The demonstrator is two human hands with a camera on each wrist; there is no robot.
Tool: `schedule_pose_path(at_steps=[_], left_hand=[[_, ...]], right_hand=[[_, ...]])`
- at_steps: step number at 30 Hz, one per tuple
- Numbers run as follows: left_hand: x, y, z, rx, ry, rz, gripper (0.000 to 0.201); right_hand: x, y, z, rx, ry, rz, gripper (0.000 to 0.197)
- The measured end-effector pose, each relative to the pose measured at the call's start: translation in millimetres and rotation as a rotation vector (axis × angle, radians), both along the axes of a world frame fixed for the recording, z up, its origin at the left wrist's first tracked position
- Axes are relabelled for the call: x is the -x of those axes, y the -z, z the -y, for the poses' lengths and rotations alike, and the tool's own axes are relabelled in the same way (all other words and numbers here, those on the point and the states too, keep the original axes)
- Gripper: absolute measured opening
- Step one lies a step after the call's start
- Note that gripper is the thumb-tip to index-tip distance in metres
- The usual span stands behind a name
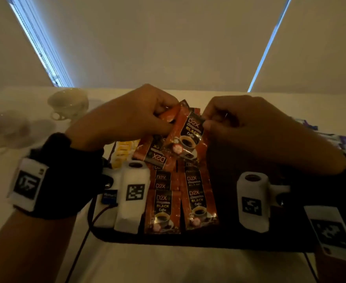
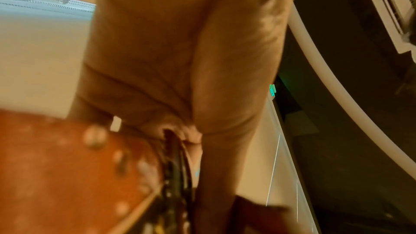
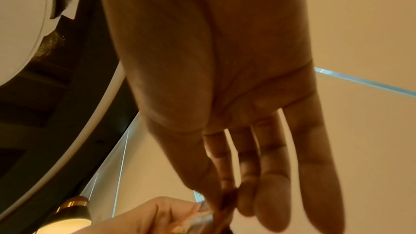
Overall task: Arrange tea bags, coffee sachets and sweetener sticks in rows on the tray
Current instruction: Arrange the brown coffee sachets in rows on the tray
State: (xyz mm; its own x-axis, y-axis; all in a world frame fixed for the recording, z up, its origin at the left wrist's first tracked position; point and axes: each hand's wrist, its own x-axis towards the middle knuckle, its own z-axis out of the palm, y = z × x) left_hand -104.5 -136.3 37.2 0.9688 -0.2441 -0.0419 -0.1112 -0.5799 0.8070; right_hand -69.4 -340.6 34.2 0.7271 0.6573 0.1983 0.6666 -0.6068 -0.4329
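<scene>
Hands raised over tray (image 1: 219, 240): left hand (image 1: 127, 117) grip clutches sachets (image 1: 162, 117); right hand (image 1: 247, 127) pinches one sachet (image 1: 190, 131).

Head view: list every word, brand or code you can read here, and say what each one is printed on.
"D2X", "BLACK", "Coffee": held coffee sachet, pinched by left hand and right hand.
"D2X", "BLACK", "Coffee": front sachets on the tray, left one, right one.
"D2X", upside down: tilted sachet.
Small line under "D2X": blurred.
Blue tag: unreadable.
Wrist-mount markers: patterns, no words.
Yellow packets: unreadable.
</scene>
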Motion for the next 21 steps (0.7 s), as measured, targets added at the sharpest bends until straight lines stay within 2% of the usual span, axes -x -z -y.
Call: schedule_pose_path(at_steps=[4,7,9,18,21], left_hand=[[-0.5,1.0,-2.8,0.045,-0.027,0.012,0.015],[0.9,-5.5,-9.4,0.117,-0.115,0.085,0.03],[2.5,-10.0,-12.8,0.138,-0.157,0.128,0.034],[14.0,-20.1,-21.3,0.153,-0.227,0.239,0.021],[14.7,-19.9,-22.2,0.145,-0.226,0.251,0.017]], right_hand=[[-2.3,-1.5,2.4,-0.04,0.033,0.031,0.011],[-4.0,-6.1,9.5,-0.028,0.043,0.051,0.014],[-4.5,-8.1,13.5,-0.006,0.031,0.025,0.007],[11.5,20.1,12.2,0.434,-0.086,-0.442,0.008],[19.2,34.4,7.4,0.503,-0.097,-0.507,0.007]])
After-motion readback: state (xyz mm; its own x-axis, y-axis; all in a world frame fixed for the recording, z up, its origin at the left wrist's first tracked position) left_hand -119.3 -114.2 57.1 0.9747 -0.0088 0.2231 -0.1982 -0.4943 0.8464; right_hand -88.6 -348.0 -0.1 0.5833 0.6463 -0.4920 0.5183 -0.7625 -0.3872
